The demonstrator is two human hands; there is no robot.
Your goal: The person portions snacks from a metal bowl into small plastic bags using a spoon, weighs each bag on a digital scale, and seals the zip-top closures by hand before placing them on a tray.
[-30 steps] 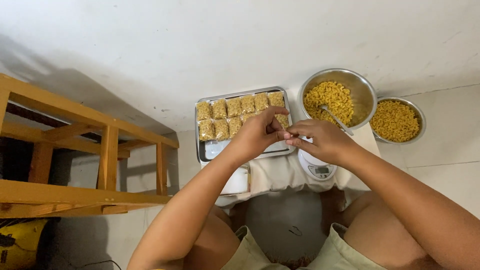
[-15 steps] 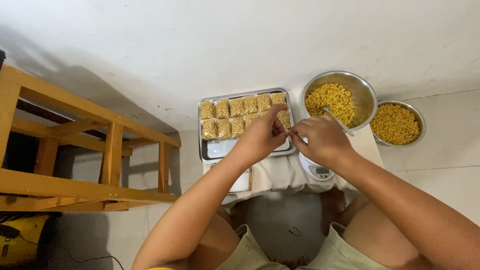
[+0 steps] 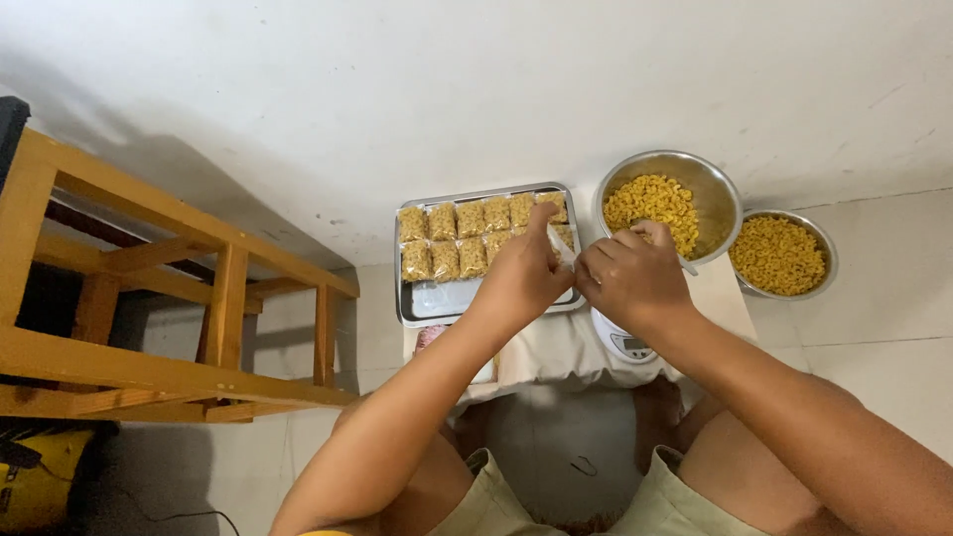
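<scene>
A: what's your setup?

B: you're on a pale tiled floor [image 3: 874,328] by a white wall [image 3: 397,89], wooden frame [image 3: 149,288] on your left

A: hands?

B: left hand [image 3: 521,276] and right hand [image 3: 630,278] both pinch a small clear packet [image 3: 562,248] over the steel tray [image 3: 427,316], beside the macaroni bowl [image 3: 667,203]

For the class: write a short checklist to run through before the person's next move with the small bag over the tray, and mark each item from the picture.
1. Both hands on the small bag: left hand and right hand meet there: ok.
2. Bag sealed: cannot tell.
3. Free space in the tray: ok.
4. Pasta left in the big bowl: ok.
5. Scale uncovered: not ok, the right hand partly hides it.
</scene>
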